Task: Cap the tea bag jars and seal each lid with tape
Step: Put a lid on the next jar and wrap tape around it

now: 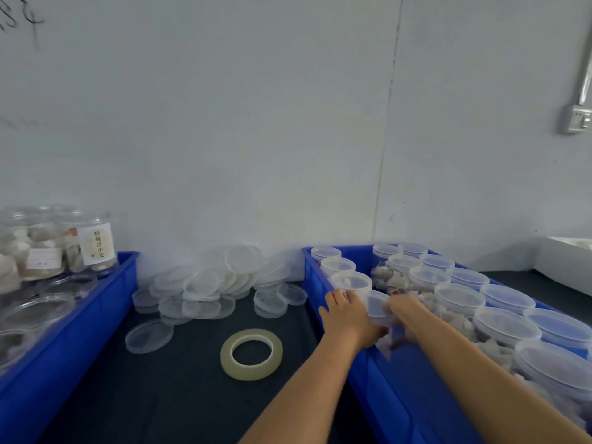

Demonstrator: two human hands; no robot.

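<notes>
Both my hands are inside the right blue bin point(378, 389), closed around one capped jar point(378, 307) near its left wall. My left hand point(347, 318) wraps the jar's near-left side, fingers curled over the lid edge; my right hand point(405, 315) grips it from the right, fingers curled against the wall of the jar. The hands are close together with only the jar between them. Motion blur hides the fingertips, so I cannot tell whether the jar rests on the bin floor or is just clear of it.

The jar stands in a row of capped jars point(339, 265) along the bin's left wall; more capped jars point(509, 299) line the right side, with loose tea bags point(389, 278) between. A two-handed hold suits a slick, smooth-sided container wedged among neighbours.

The tape roll point(251, 353) lies flat on the dark table point(179, 395), just left of the bin and near my left forearm, within easy reach for sealing. Spare lids point(208, 288) are heaped against the wall point(224, 123), one lid point(149, 335) lying apart nearer me. The left blue bin point(80, 315) holds labelled jars point(96, 248), stacked at its far end.

My judgement: this jar is capped but not yet taped, and is being brought out toward the tape. Risk: the lid popping off under a squeeze.
</notes>
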